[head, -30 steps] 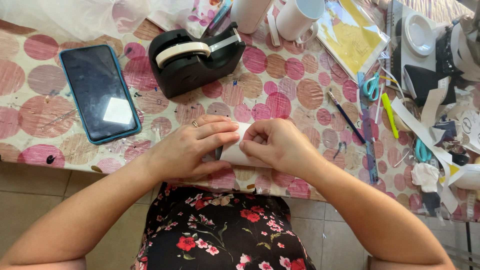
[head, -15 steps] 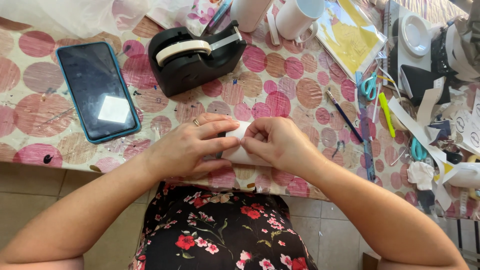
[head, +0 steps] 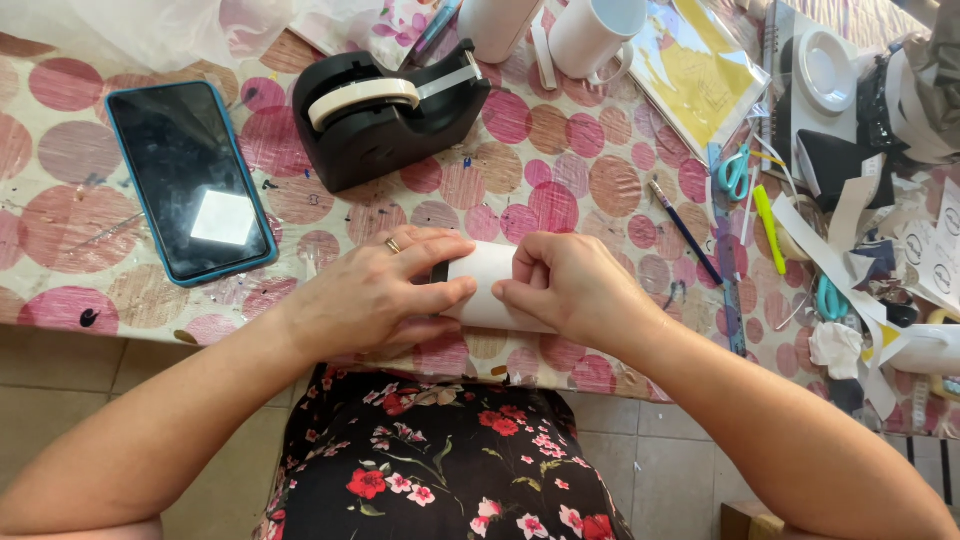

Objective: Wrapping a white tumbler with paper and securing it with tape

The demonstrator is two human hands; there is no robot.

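Both hands pinch white paper roll point(head: 487, 290) at table edge.
L hand point(head: 375, 295) & R hand point(head: 565, 290) grip its ends; black tape dispenser point(head: 385, 110) behind, phone point(head: 190, 180) to left.

You are looking through a single camera worn on your head, and it is pointing almost straight down over the near edge of the table point(head: 90, 230). Your flowered dress point(head: 440, 470) is filling the bottom of the view, with floor tiles showing on either side, so the lens is sitting close above your lap. Your left hand point(head: 375, 290) and right hand point(head: 570, 285) are meeting near the middle of the view, at close range. The far side of the table is running along the top edge, where the mug point(head: 597, 35) is being cut off. There is no second view sharing any of this.
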